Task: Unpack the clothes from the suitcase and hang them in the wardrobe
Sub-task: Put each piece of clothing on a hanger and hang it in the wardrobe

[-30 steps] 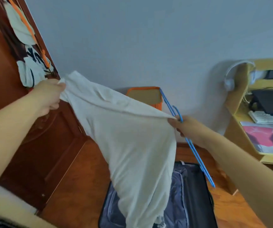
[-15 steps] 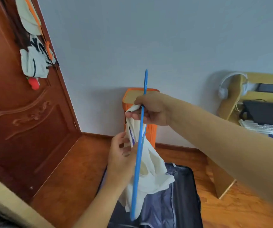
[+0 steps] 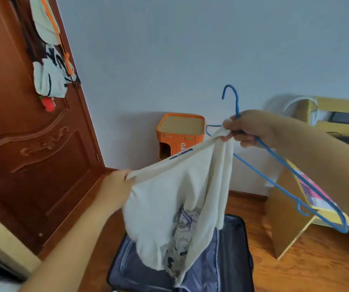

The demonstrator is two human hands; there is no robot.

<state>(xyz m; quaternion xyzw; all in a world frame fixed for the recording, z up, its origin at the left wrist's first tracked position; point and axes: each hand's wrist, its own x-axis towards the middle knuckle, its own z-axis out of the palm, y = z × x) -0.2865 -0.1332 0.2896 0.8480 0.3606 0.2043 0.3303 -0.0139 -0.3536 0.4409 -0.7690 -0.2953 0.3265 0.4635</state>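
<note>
A cream T-shirt (image 3: 169,199) with a printed drawing hangs stretched between my two hands above the open dark suitcase (image 3: 230,260) on the floor. My left hand (image 3: 116,186) grips one edge of the shirt at the lower left. My right hand (image 3: 247,128) grips the other edge together with a blue wire hanger (image 3: 291,171), whose hook points up and whose frame slants down to the right. The hanger is outside the shirt.
A carved red-brown wooden door (image 3: 32,154) stands at the left, with bags (image 3: 51,76) hung on it. An orange stool (image 3: 179,133) sits against the grey wall. A yellow wooden desk (image 3: 291,224) with a keyboard and headphones is at the right. The floor is wood.
The hands, close together half a second ago with the shirt bunched, have spread apart. The shirt is stretched open again, and the hanger has swung from vertical to slanting right.
</note>
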